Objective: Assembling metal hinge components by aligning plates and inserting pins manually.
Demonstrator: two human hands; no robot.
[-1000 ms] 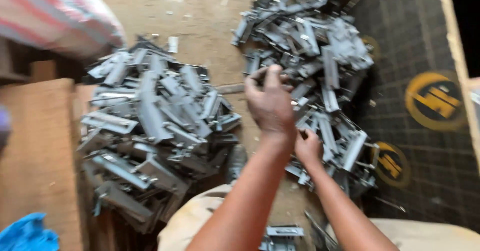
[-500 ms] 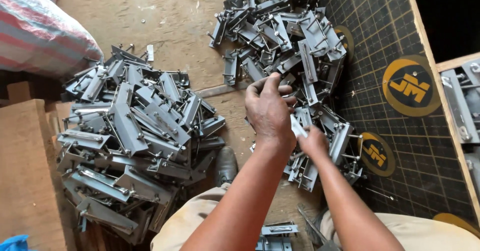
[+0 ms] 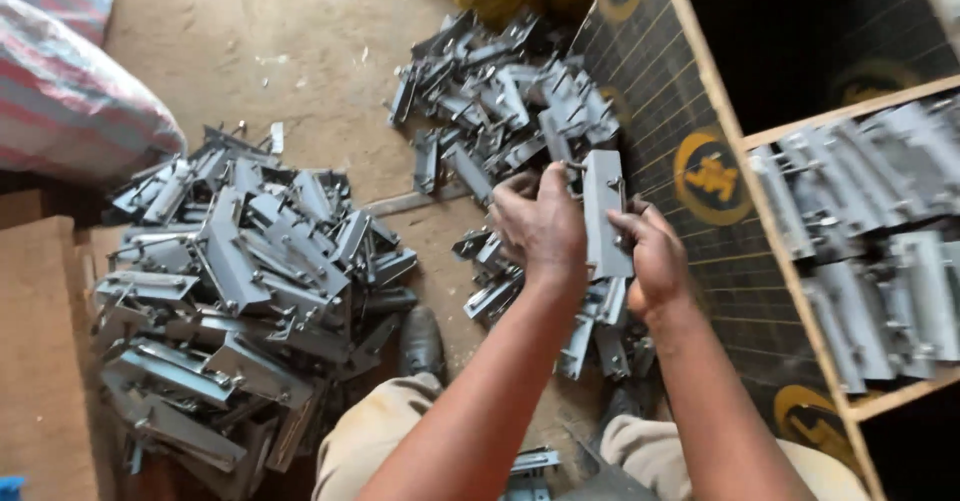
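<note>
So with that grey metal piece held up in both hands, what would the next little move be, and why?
Probably carry the grey metal bracket rightward to the wooden crate. Left hand and right hand both hold it above the floor pile, and similar pieces already lie in rows there.

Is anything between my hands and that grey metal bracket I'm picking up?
No. Both the left hand and the right hand already grip the grey metal bracket, lifted above the pile of brackets. Nothing visible sits between them.
</note>
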